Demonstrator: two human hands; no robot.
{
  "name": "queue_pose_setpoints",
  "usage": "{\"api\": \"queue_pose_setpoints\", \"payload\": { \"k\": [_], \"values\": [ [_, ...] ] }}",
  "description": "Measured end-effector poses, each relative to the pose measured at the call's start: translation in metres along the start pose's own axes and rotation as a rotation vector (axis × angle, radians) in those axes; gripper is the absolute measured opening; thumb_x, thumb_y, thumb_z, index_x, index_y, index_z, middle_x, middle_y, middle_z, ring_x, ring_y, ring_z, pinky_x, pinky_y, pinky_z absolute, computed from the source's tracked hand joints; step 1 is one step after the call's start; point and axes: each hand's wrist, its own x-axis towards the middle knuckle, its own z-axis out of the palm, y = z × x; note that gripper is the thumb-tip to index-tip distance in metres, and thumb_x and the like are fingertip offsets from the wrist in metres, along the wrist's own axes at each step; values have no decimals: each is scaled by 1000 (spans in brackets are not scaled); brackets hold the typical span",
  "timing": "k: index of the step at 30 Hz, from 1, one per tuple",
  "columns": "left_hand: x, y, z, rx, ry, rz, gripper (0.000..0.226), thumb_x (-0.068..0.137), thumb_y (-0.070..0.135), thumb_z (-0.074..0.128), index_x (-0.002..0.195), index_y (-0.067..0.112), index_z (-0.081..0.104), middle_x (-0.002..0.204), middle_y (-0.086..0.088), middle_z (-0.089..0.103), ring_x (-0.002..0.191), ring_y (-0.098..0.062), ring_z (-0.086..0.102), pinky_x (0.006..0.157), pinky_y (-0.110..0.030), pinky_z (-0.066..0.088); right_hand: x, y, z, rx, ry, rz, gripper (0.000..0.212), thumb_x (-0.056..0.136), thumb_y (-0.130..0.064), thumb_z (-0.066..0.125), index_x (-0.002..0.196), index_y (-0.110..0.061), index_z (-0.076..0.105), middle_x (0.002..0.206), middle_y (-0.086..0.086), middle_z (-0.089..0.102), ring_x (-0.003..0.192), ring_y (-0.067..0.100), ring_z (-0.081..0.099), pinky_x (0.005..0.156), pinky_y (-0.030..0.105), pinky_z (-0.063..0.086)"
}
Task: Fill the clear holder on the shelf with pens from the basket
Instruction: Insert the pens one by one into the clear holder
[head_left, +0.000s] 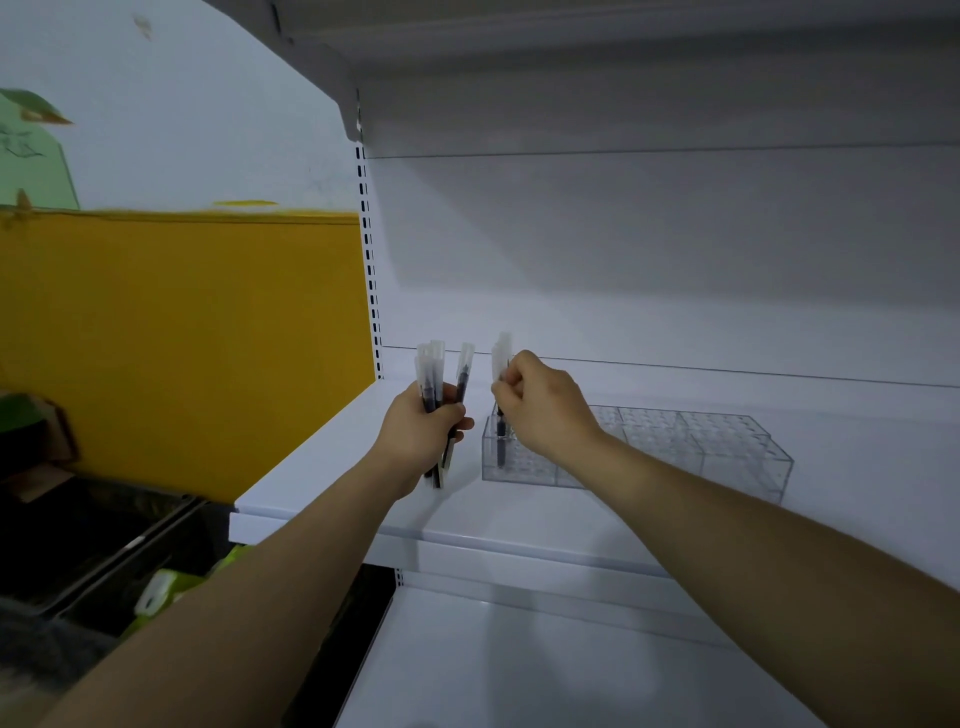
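On the white shelf (322, 467), a little to the right of its left end, stood the clear holder (727, 452), and both my grips were raised in front of it. My right grip (540, 410) was curled and pinched one pen (500, 434) near its top. The pen stood almost upright, and its dark lower part was already inside the front left corner of the holder, seen through the clear wall. I could not tell if its tip had reached the bottom.

My left grip (421, 431) was closed around a bundle of pens (434, 379), several of them with caps upward. It held them just beside the holder, on its left, above the shelf.

Apart from this one pen, the holder looked empty to me; its small holes were free across the middle and the right side. So I judged that the filling was only at its beginning, at the step of setting a first pen down. The next move, I think, called for letting the pen sink straight until it sat, then loosening the right grip and taking another pen from the left bundle. The basket I could not make out in the view.
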Motion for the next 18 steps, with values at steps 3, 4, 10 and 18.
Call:
{"api": "queue_pose_setpoints", "payload": {
  "k": [3, 4, 10, 18],
  "values": [
    [-3, 3, -1, 15, -5, 8, 13, 95, 7, 54, 108, 7, 58, 95, -11, 66, 84, -18, 68, 75, -28, 54, 0, 2, -1, -8, 5, 16, 16, 97, -27, 50, 86, -15, 47, 80, 6, 61, 74, 23, 55, 65, 31, 44],
    [-4, 4, -1, 20, -10, 12, 13, 95, 7, 54, 108, 7, 58, 96, -11, 66, 84, -18, 67, 78, -30, 54, 1, 1, -3, -13, 3, 29, 18, 96, -29, 52, 87, -14, 49, 81, 5, 62, 75, 23, 56, 66, 31, 44],
    [-10, 14, 3, -8, -62, 66, 9, 94, 6, 55, 101, 8, 60, 94, -12, 68, 81, -18, 69, 76, -27, 55, 4, -11, -18, 214, 118, 79, 32, 92, -44, 57, 107, -16, 60, 94, -3, 59, 86, 13, 55, 71, 24, 43],
    [-13, 23, 15, -6, -132, 98, 10, 95, 7, 53, 97, 10, 62, 94, -12, 69, 90, -25, 68, 76, -25, 54, 14, -11, -23, 415, 58, 114, 7, 89, -22, 62, 95, -18, 63, 86, -9, 61, 81, 9, 58, 67, 18, 44]
  ]
}}
